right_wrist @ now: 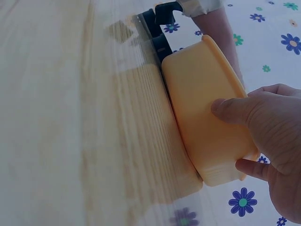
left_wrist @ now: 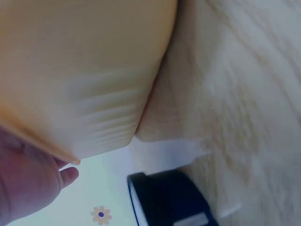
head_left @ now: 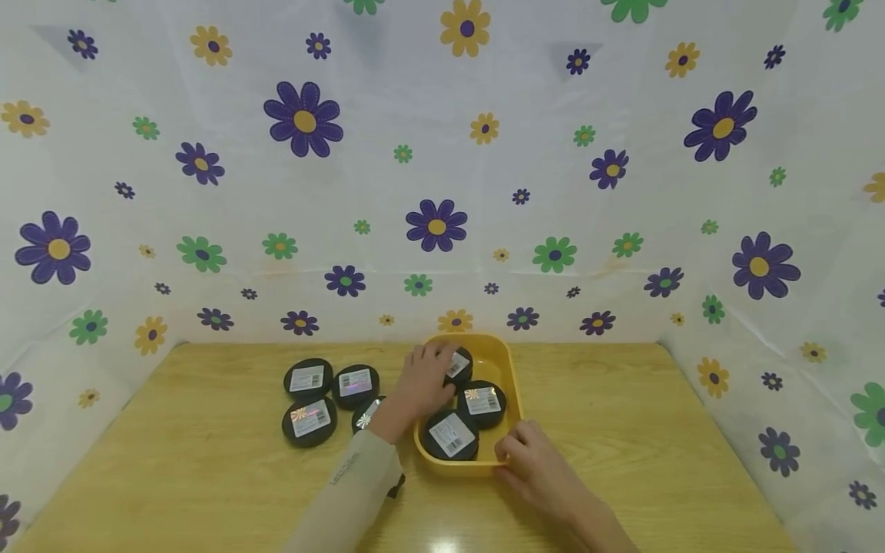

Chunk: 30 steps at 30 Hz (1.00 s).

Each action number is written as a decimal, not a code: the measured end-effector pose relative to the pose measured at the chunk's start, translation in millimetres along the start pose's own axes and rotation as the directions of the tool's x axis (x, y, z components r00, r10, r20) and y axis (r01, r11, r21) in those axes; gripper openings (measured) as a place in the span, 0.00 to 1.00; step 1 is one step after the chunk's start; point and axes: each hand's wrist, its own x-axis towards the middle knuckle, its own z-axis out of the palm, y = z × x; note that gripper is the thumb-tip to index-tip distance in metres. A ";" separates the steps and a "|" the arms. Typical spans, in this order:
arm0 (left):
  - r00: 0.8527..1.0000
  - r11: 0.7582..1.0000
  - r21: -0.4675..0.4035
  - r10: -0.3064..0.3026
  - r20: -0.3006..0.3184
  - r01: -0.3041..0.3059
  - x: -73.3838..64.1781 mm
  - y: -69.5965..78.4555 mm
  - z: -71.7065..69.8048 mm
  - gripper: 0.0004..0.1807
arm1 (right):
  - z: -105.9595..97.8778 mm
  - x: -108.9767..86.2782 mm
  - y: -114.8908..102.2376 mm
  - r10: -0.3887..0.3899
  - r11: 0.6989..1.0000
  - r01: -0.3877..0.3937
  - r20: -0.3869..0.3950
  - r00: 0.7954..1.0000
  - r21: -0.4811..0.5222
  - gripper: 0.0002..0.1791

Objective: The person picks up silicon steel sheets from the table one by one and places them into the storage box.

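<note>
A yellow plastic tub (head_left: 515, 384) stands on the table with black round containers inside, each bearing a white barcode label. My left hand (head_left: 429, 376) reaches over its left rim and grips the rearmost container (head_left: 459, 366) between fingers and thumb; the fingers partly cover it. Two more lie nearer, a middle container (head_left: 482, 405) and a front container (head_left: 451, 435). At the tub's near right corner my right hand (head_left: 542, 468) pinches the rim. In the right wrist view, the thumb of that right hand (right_wrist: 282, 136) presses the tub's outer wall (right_wrist: 202, 113).
Left of the tub, several more black round containers (head_left: 309, 422) lie label up on the wooden table (head_left: 207, 461); one is partly hidden by my left forearm. A white flower-print cloth (head_left: 387, 192) rises behind the table and along both sides.
</note>
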 end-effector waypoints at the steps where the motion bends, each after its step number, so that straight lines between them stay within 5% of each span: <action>1: 1.000 1.000 -0.017 0.003 -0.008 -0.003 -1.9 -2.0 -0.5 0.37 | -0.3 0.3 -0.8 0.003 1.000 -0.003 0.002 1.000 0.001 0.18; 9: 0.999 0.997 -0.074 -0.003 -0.043 0.000 -25.0 -9.1 -16.4 0.36 | -1.1 -1.0 -6.6 0.040 0.999 -0.041 0.037 0.998 0.008 0.17; 22: 0.983 0.991 -0.125 -0.073 -0.170 0.052 -75.2 -20.4 -58.5 0.35 | -1.8 4.7 -0.2 -0.003 1.000 0.002 -0.028 1.000 -0.004 0.19; 30: 0.977 0.975 -0.183 -0.154 -0.147 0.126 -110.8 -35.0 -59.2 0.36 | -0.9 2.0 -4.2 0.022 1.000 -0.022 0.005 1.000 -0.004 0.18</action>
